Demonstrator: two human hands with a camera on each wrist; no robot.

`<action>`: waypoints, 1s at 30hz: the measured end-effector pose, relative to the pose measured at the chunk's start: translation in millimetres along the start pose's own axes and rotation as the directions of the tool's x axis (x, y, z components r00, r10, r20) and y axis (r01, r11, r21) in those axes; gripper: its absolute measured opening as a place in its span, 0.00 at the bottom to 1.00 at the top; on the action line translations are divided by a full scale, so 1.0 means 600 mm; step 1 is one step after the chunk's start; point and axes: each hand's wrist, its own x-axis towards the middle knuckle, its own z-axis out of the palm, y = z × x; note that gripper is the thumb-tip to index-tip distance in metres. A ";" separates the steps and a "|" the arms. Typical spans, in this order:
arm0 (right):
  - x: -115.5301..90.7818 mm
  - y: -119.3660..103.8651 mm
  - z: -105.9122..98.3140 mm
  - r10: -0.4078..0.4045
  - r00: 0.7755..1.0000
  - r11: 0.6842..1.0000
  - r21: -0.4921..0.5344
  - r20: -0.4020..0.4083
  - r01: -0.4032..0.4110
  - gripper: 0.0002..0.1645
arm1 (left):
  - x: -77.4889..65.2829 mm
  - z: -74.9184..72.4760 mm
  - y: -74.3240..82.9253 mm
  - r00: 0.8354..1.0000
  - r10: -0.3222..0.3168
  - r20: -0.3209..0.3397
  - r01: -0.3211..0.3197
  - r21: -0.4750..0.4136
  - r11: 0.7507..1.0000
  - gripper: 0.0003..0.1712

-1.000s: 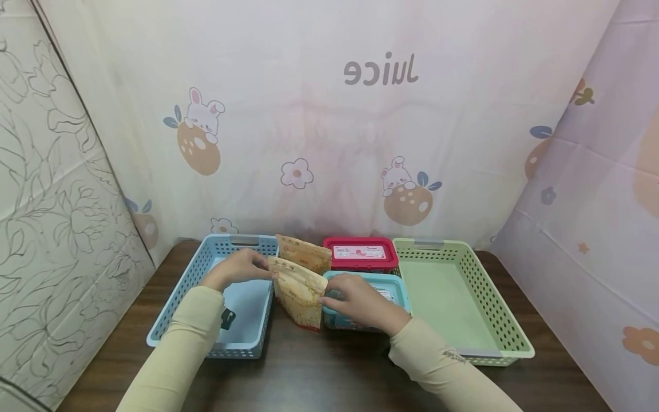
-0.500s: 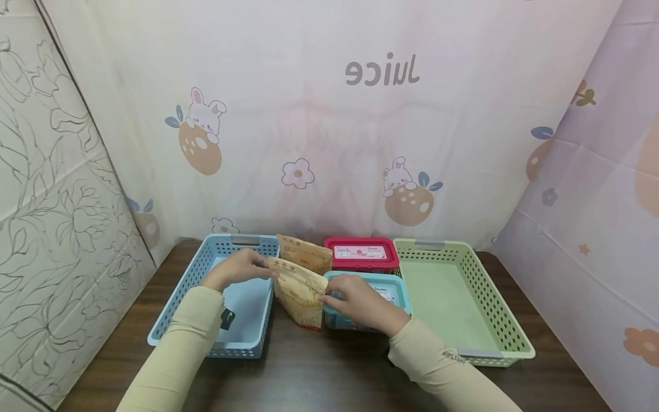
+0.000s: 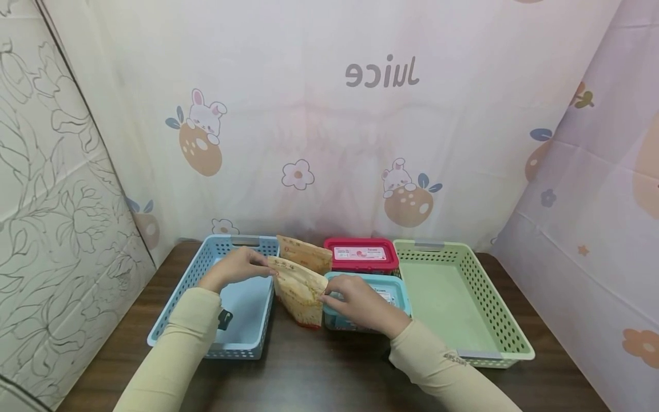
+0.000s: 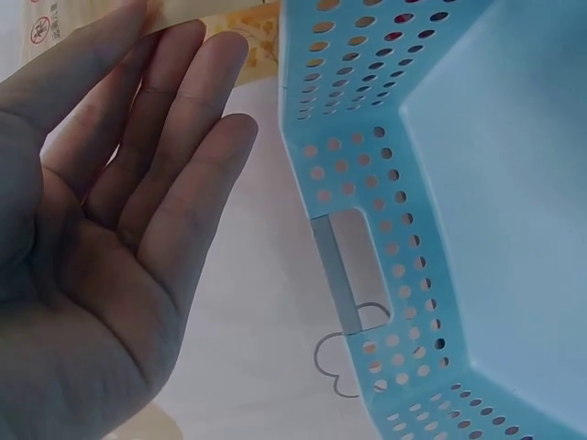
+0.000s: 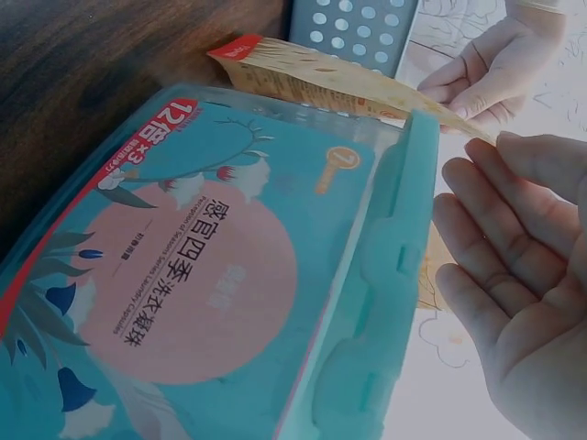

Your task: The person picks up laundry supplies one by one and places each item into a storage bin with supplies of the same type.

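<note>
A yellow-tan flat-topped pouch (image 3: pixel 301 294) stands between my hands, its lower edge red. At its upper left corner, the thumb and fingers of my left hand (image 3: pixel 239 269) pinch the top edge. My right hand (image 3: pixel 360 300) pinches the opposite side, near the upper right corner; its other fingers extend free in the right wrist view. Behind this pouch is a second, similar one (image 3: pixel 304 249), partly covered by it. Beneath and beside my right hand sits a turquoise-lidded box of laundry capsules (image 5: pixel 197 275). In the left wrist view, my palm and outstretched fingers hide much of the pouch.
A light blue perforated basket (image 3: pixel 252 315) stands at left, under my left forearm, and a green perforated basket (image 3: pixel 448 297) at right. A box with a red lid (image 3: pixel 360 254) is behind the turquoise one. Dark wooden tabletop (image 3: pixel 319 372) lies in front; a printed curtain (image 3: pixel 329 114) hangs behind.
</note>
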 end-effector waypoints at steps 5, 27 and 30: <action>-0.001 -0.004 -0.004 -0.001 1.000 1.000 -0.008 -0.017 0.001 0.03 | -0.003 -0.003 0.002 1.000 0.005 -0.006 -0.005 0.012 1.000 0.12; -0.008 -0.020 -0.018 -0.131 0.968 0.989 0.034 -0.213 0.141 0.07 | -0.020 -0.025 0.028 0.996 0.046 -0.078 -0.051 -0.065 0.997 0.14; -0.009 -0.027 -0.024 -0.140 0.958 0.987 0.038 -0.251 0.154 0.07 | -0.024 -0.028 0.032 0.995 0.049 -0.090 -0.056 -0.078 0.995 0.15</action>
